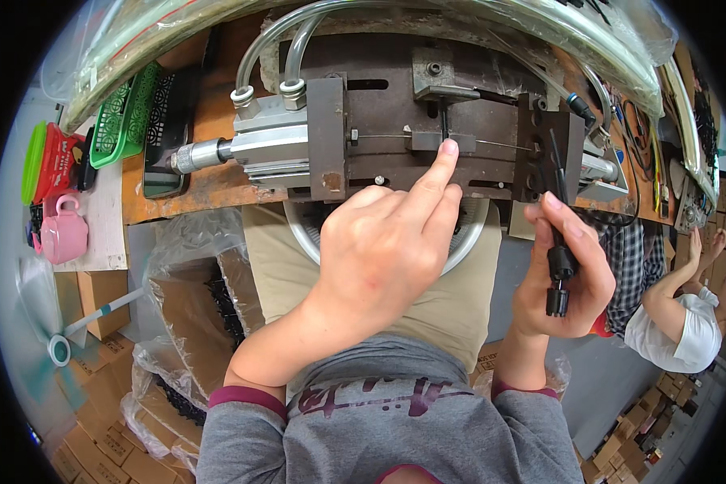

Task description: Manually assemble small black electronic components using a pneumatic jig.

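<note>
Left hand (389, 242): index straight, tip at small dark block (424, 141) on matte metal fixture (379, 110); curled fingers' hold hidden. Right hand (586, 278): fingers wrapped round slender, knob-ended black piece (562, 262), near fixture's right end

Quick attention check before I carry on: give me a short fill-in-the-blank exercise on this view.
1. The tool in the right hand is coloured ____.
2. The left hand stretches its ____ finger out to the small dark block on the fixture.
3. The pink cup stands toward the ____ edge of the picture.
4. The person's own shirt is mainly coloured ____.

Missing words: black; index; left; grey.
</note>
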A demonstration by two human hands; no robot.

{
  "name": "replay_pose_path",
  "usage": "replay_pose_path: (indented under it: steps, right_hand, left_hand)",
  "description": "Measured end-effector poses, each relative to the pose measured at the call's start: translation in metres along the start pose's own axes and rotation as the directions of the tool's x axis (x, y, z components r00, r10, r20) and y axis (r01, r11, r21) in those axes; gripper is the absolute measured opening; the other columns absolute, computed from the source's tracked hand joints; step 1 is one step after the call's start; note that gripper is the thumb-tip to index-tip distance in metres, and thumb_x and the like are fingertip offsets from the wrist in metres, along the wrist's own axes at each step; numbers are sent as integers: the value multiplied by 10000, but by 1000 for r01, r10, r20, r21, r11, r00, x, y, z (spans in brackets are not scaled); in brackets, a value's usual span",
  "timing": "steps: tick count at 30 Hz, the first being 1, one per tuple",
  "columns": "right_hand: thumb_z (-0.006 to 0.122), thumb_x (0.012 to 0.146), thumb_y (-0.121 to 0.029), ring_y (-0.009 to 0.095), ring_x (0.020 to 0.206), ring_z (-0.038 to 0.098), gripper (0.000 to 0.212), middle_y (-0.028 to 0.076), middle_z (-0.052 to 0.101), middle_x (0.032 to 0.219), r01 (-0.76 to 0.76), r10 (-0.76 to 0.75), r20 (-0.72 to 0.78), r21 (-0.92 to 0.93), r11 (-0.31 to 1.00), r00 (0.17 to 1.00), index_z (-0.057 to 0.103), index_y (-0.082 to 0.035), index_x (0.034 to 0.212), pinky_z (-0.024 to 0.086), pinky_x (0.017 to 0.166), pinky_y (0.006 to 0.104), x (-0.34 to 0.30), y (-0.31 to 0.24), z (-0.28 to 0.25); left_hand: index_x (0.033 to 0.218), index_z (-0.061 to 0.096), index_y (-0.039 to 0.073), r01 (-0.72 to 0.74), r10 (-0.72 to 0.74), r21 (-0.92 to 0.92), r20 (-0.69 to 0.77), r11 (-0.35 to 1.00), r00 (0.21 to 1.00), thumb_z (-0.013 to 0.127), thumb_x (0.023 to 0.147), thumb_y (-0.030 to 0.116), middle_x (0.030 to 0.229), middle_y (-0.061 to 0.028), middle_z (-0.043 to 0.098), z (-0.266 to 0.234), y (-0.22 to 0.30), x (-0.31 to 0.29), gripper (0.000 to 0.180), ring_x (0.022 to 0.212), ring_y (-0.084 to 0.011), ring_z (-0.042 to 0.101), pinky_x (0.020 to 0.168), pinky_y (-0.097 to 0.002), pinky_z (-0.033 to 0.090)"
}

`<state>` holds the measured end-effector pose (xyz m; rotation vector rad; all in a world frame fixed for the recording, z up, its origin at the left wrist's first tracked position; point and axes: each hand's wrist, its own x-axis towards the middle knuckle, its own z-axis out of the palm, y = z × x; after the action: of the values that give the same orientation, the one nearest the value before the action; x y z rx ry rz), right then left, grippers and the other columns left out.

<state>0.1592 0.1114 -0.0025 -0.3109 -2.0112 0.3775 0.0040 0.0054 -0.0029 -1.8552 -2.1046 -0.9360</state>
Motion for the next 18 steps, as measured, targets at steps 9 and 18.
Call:
replay_pose_path:
  steps: [9, 18]
  right_hand:
    - [784, 723, 28, 291, 802, 728, 277, 217, 734, 1029, 65, -64, 45, -11, 998, 997, 716, 64, 989, 605, 686, 342, 2, -7, -1]
    - [728, 766, -52, 325, 848, 738, 279, 232, 730, 1035, 103, -104, 123, 17, 995, 987, 734, 81, 1011, 622, 731, 359, 8, -14, 6]
  left_hand:
    - [1134, 727, 19, 141, -96, -664, 104, 734, 990, 861, 720, 45, 1078, -126, 733, -26, 8, -3, 436, 752, -158, 712, 667, -262, 567]
    - [1090, 738, -13, 265, -234, -835, 168, 482, 958, 842, 713, -71, 1042, -144, 696, -37, 12, -5, 395, 770, -153, 698, 662, -267, 591]
